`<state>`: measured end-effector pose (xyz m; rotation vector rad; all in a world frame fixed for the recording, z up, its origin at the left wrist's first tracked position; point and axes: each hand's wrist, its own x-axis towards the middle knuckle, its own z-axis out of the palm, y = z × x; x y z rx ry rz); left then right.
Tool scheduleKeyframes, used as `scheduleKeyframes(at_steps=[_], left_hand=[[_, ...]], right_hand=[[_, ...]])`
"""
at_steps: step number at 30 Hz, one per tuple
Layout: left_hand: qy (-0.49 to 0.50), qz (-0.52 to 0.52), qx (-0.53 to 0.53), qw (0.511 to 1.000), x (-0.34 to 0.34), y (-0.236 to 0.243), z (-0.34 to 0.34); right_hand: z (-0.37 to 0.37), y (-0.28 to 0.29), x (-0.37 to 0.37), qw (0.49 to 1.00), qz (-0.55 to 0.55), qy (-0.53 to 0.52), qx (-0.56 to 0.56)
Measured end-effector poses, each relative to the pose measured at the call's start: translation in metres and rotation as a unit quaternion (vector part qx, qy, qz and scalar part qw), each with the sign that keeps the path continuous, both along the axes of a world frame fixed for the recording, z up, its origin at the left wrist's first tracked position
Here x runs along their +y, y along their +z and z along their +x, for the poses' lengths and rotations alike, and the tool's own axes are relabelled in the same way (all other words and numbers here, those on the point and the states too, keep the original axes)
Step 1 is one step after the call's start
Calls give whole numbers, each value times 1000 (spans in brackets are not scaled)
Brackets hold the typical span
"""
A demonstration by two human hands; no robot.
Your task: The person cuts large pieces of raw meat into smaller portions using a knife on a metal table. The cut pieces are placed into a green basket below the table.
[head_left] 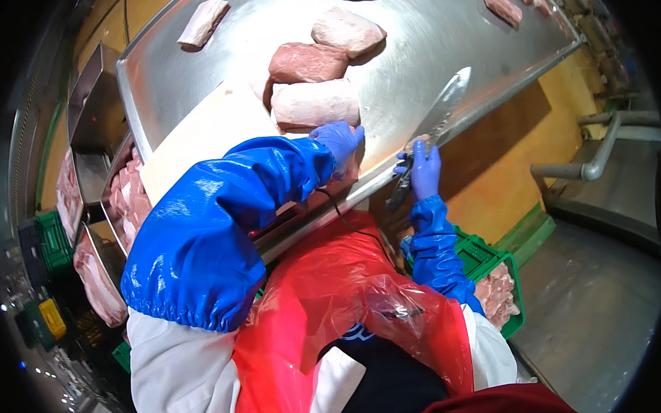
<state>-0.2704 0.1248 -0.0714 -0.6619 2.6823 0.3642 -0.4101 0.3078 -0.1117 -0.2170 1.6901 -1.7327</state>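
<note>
My left hand [337, 142], in a blue glove, is bent over a piece of meat [349, 169] at the near edge of a pale cutting board [186, 146], partly hiding it. Just beyond lie a pale trimmed loin [314, 104], a redder piece [307, 62] and another pale piece [348, 31]. My right hand [424, 167], also gloved, is closed on a long knife [447, 100], whose blade points forward over the steel table [405, 51]; a small pale bit shows by its fingers.
Smaller meat pieces [202, 23] lie toward the table's far corners. Steel tubs [100, 105] with meat [130, 188] line the left side. Below right sits a green crate [514, 287] of trimmings. A metal pipe rail [591, 170] runs at the right beside a wet floor.
</note>
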Motion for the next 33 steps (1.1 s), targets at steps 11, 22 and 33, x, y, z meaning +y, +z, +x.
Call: scheduleKeyframes(at_steps=[11, 22, 33], left_hand=[[353, 327, 348, 805, -23, 28, -78], [584, 367, 294, 662, 23, 105, 257], [411, -91, 546, 725, 10, 56, 254]], right_hand=[[-47, 16, -52, 989, -138, 37, -32], [114, 143, -147, 916, -64, 382, -103], [222, 129, -266, 879, -60, 425, 206]])
